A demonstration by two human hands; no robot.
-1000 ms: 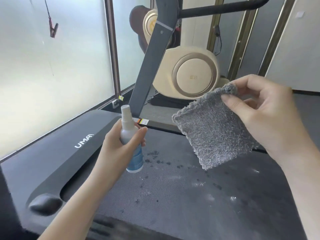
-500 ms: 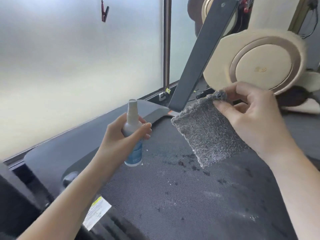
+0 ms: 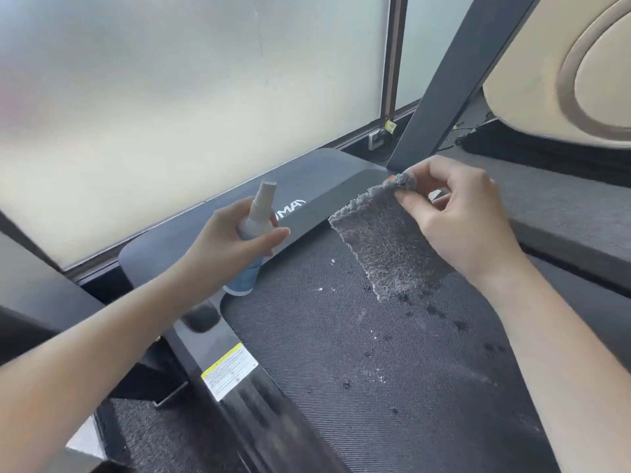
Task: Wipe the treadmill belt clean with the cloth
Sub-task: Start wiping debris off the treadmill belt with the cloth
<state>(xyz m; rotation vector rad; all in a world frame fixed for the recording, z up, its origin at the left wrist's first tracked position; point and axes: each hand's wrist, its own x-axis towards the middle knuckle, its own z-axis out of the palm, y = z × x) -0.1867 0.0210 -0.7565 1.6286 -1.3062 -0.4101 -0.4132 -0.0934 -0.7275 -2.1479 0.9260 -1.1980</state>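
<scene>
Looking down from head height, the treadmill belt (image 3: 358, 387) runs dark and ribbed under both arms, speckled with wet drops and pale flecks. Above its front end the right hand (image 3: 457, 216) pinches the grey cloth (image 3: 386, 247) by its top corner, with thumb and fingertips closed on the bunched edge. The rest hangs down, its lower edge just above the belt or brushing it; I cannot tell which. The cloth looks light, limp and fluffy. I'd judge a corner pinch lets it flap, and a flat palm over a folded pad would press better. The left hand (image 3: 232, 240) is wrapped round a small spray bottle (image 3: 254, 227) over the belt's front left corner. For sweeping, the belt is hemmed in by the motor cover (image 3: 327, 179) at its front and the side rail (image 3: 239, 380) on its left, with the slanted upright (image 3: 444, 80) rising beyond the cover. Towards the person the belt lies open.
</scene>
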